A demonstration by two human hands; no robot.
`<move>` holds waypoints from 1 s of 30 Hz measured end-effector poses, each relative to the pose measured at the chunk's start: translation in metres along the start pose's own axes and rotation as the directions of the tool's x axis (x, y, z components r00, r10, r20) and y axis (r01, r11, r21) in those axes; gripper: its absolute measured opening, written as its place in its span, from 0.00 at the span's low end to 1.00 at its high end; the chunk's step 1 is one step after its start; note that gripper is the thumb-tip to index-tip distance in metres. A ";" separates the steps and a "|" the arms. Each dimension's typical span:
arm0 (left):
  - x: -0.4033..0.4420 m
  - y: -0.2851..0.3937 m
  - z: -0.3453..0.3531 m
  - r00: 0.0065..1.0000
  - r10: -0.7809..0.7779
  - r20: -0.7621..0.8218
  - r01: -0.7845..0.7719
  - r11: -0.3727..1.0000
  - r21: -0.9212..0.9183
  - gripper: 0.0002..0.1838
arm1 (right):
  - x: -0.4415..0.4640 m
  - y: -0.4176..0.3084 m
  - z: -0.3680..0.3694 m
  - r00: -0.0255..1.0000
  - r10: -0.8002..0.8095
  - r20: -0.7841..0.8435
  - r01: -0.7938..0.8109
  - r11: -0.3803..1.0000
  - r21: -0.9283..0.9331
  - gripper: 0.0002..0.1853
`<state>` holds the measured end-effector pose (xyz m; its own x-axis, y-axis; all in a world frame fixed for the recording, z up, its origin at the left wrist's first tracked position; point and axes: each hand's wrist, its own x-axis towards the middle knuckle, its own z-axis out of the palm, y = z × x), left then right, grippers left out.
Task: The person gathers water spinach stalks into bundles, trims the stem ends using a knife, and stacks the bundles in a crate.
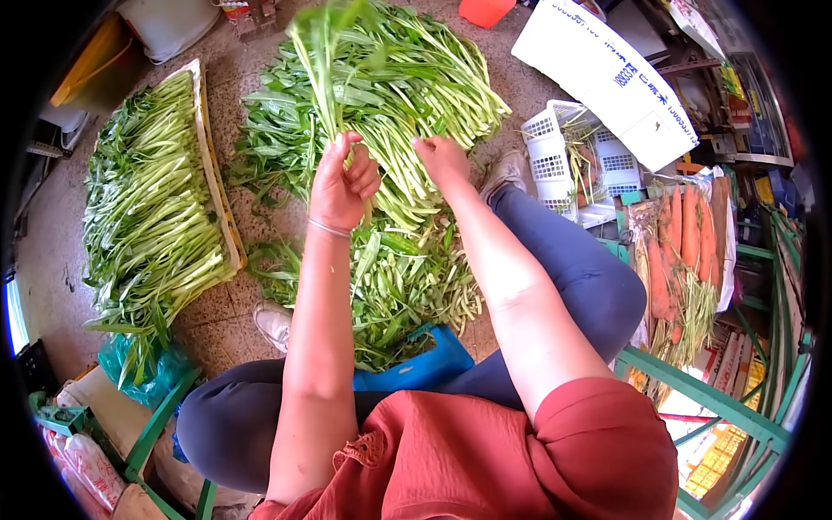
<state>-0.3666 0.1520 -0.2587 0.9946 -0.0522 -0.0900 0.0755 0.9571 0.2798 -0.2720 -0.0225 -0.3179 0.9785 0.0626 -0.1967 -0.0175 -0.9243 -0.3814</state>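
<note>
My left hand (344, 184) is closed around the lower part of a few water spinach stalks (325, 82), whose leafy tops point up and look blurred. Just right of it, my right hand (443, 163) has its fingers drawn together above the large heap of water spinach (407, 104). Whether anything small sits between those fingertips is hidden. Below both hands lies a looser pile of leaves and short stem pieces (407, 282), partly in front of a blue plastic container (425, 362) between my legs.
On the left, more greens lie in neat rows on a shallow tray (212, 182). A teal plastic bag (143, 373) sits below it. To the right stand a white plastic crate (548, 165), a white foam board (607, 82), and carrots (689, 230) beside a green metal frame (702, 394).
</note>
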 end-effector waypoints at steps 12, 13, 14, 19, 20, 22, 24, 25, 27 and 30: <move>-0.012 -0.048 -0.059 0.748 -0.073 -0.660 0.310 0.918 0.249 0.24 | -0.063 -0.054 -0.016 0.985 -0.154 -0.078 0.139 0.975 -0.172 0.09; -0.010 -0.047 -0.053 0.754 -0.074 -0.652 0.310 0.916 0.254 0.24 | -0.073 -0.055 -0.007 0.963 -0.244 -0.114 0.223 0.960 -0.171 0.08; -0.009 -0.045 -0.047 0.761 -0.075 -0.644 0.310 0.914 0.260 0.24 | -0.080 -0.054 0.004 0.931 -0.332 -0.150 0.305 0.936 -0.174 0.07; -0.004 -0.043 -0.074 0.778 -0.008 -0.628 0.294 0.888 0.353 0.06 | -0.088 -0.047 0.015 0.953 -0.281 -0.117 0.302 0.917 0.262 0.09; -0.007 -0.039 -0.071 0.769 -0.038 -0.639 0.319 0.888 0.331 0.06 | -0.081 -0.046 0.005 0.988 0.004 0.155 -0.062 0.926 0.373 0.10; -0.007 -0.042 -0.075 0.728 -0.048 -0.684 0.336 0.895 0.294 0.07 | -0.056 -0.036 0.001 0.994 0.066 -0.092 -0.051 0.986 0.156 0.17; -0.013 -0.038 -0.078 0.749 -0.083 -0.657 0.392 0.855 0.339 0.10 | -0.038 -0.035 -0.007 0.967 0.237 0.094 -0.227 0.968 -0.108 0.29; -0.013 -0.037 -0.074 0.743 -0.068 -0.666 0.409 0.833 0.372 0.10 | -0.036 -0.034 0.001 0.972 0.221 0.077 -0.198 0.952 -0.234 0.34; -0.010 -0.037 -0.074 0.770 -0.054 -0.635 0.331 0.886 0.326 0.10 | -0.029 -0.039 0.005 0.959 0.257 0.120 -0.200 0.912 -0.357 0.41; -0.007 -0.038 -0.073 0.790 -0.004 -0.614 0.202 0.946 0.255 0.11 | -0.021 -0.044 -0.001 0.939 0.266 0.219 -0.195 0.935 -0.297 0.41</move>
<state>-0.3817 0.1369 -0.3389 0.7413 0.1302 -0.6585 0.2909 0.8218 0.4899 -0.2912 0.0167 -0.2961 0.8688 -0.1040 -0.4842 -0.1459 -0.9881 -0.0495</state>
